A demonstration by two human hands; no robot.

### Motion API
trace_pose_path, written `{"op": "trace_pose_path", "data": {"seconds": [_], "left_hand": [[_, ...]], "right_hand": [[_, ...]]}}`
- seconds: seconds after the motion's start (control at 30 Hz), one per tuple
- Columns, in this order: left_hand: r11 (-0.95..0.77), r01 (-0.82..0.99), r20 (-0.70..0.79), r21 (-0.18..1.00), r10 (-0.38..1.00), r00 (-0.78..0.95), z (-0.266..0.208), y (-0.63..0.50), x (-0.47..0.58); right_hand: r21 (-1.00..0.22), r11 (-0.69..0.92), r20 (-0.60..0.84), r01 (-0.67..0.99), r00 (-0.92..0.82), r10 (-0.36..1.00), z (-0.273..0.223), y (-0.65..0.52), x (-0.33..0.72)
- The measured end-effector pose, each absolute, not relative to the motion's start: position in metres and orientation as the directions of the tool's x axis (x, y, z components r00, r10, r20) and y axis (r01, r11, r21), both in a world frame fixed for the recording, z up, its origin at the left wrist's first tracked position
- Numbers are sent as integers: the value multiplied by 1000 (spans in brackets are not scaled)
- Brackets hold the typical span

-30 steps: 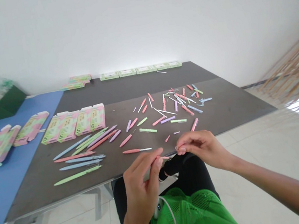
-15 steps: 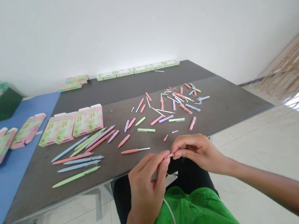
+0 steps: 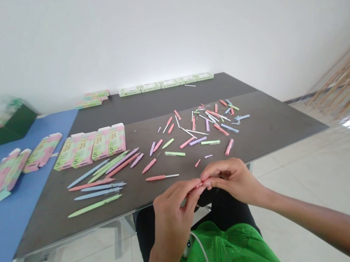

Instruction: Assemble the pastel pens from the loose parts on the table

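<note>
My left hand (image 3: 174, 208) and my right hand (image 3: 234, 180) meet fingertip to fingertip just off the table's front edge. Both pinch a small pink pen part (image 3: 200, 184), mostly covered by the fingers, so its exact shape is hidden. On the table beyond lie a pink pen barrel with a white refill sticking out (image 3: 156, 178), a tiny pink piece (image 3: 197, 163), a tiny purple piece (image 3: 208, 156) and a pink upper barrel with a clip (image 3: 229, 147).
Loose barrels and white refills (image 3: 199, 132) are scattered across the dark table (image 3: 136, 219). Whole-looking pens (image 3: 95, 206) lie at left, below several upright-printed cartons (image 3: 83, 149). Flat boxes (image 3: 166, 84) line the back. A dark green bin (image 3: 21, 124) and cartons (image 3: 43, 152) sit on a blue surface.
The view has turned slightly left, so the table's contents appear shifted right. My hands stay together on the pink part, with small finger movements. Nothing on the table visibly changes place.
</note>
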State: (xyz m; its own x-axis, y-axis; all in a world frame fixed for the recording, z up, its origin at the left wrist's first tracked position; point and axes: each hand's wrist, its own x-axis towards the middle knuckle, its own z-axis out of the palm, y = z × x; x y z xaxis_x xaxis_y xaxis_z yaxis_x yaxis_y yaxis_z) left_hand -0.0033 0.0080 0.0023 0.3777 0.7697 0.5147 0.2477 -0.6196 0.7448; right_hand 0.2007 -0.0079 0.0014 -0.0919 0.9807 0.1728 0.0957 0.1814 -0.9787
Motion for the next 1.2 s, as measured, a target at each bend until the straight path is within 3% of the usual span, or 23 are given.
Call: {"op": "trace_pose_path", "data": {"seconds": [0.2,0.3,0.47,0.53,0.63,0.77,0.93,1.2], "left_hand": [[-644,314,504,698,753,423,-1,6,-15],[-623,341,507,704,777,374,0,4,-25],[-634,314,536,707,769,348,1,0,-40],[-645,295,540,705,757,368,1,-2,-45],[-671,254,549,697,727,412,-1,-6,-49],[-690,193,552,697,689,471,-3,-8,-50],[-695,162,550,701,671,498,-3,-8,-48],[-727,158,562,669,633,533,-7,-4,-45]], "right_hand": [[-989,110,93,97,-160,983,-9,-4,200],[-956,180,152,231,-135,979,-9,11,210],[-690,366,381,624,-116,917,-11,58,249],[-571,374,425,731,-127,896,-16,77,268],[-493,330,455,805,-84,886,-24,96,293],[-483,305,483,820,-41,875,-33,104,313],[-553,247,400,795,-7,916,-37,109,316],[-495,155,352,855,34,935,-34,146,317]]}}
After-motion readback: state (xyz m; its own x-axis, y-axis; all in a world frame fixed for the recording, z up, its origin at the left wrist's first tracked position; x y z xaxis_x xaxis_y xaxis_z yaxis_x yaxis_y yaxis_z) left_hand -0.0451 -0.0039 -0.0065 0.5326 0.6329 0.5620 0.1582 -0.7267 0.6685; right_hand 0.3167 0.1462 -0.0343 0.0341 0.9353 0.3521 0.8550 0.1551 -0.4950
